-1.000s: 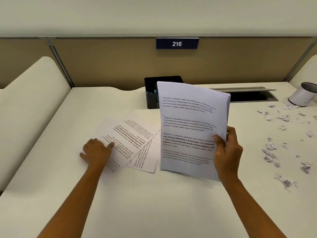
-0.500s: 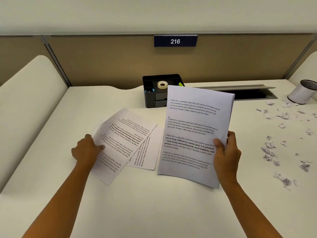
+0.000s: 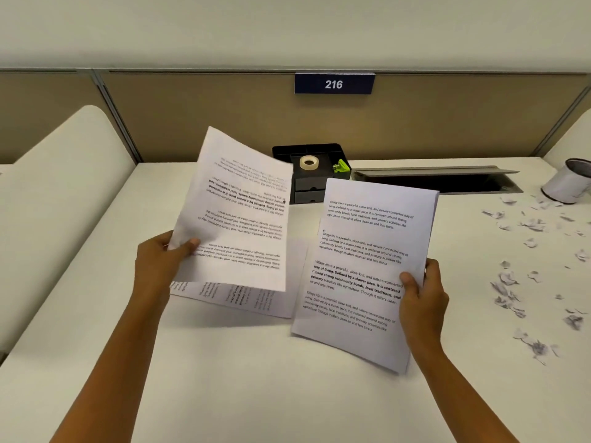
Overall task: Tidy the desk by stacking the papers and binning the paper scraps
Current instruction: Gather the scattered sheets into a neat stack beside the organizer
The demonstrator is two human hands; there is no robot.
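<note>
At the far left, a white rounded side panel [image 3: 64, 187] is seen beside the white tabletop [image 3: 256, 394]. Behind both, a beige partition [image 3: 192, 116] is placed, with a pale wall above it. The left hand [image 3: 160, 260] is raised over the left half of the tabletop. Its fingers [image 3: 188, 244] are closed on the near left corner of a single printed sheet [image 3: 236, 215], with the thumb on top. This sheet is held in the air, tilted, with its text upside down. Under it, a second printed sheet [image 3: 243, 300] is lying flat on the tabletop.

In the middle, at the far edge, a black desk organiser [image 3: 315, 190] is placed, and a roll of tape [image 3: 309, 162] and a green object [image 3: 341, 166] are kept in it. Above it, a dark blue sign [image 3: 334, 84] with the number 216 is fixed on the partition.

Right of the middle, a stack of papers [image 3: 367, 266] is held up by the right hand [image 3: 422, 302]. The stack is gripped at its right edge, with the thumb on the front and the other fingers behind. Further right, a grey cable slot [image 3: 441, 174] is set in the far edge of the tabletop. Paper scraps [image 3: 508, 282] are scattered over the right part, well apart from the papers. At the far right, a white container [image 3: 566, 183] is seen tilted and partly cut off.
</note>
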